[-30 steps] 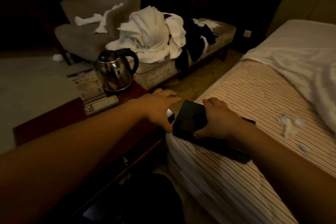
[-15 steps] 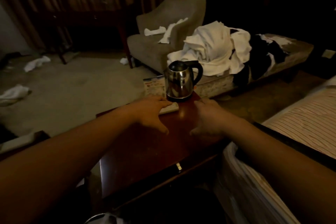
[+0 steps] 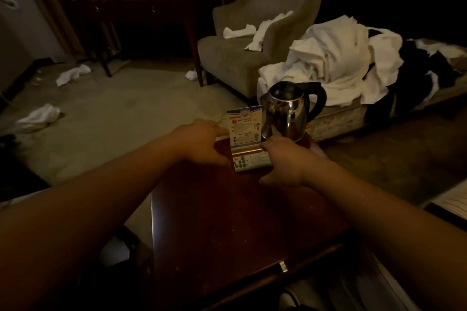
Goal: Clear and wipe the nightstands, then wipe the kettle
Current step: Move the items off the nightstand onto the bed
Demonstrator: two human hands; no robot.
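While both arms reach over the nightstand, left hand touches the left edge of the card stand, fingers fairly straight. Card panel stands upright at the far edge, printed face toward the camera. Right hand curls round its right end. Kettle upright just right, handle pointing right.
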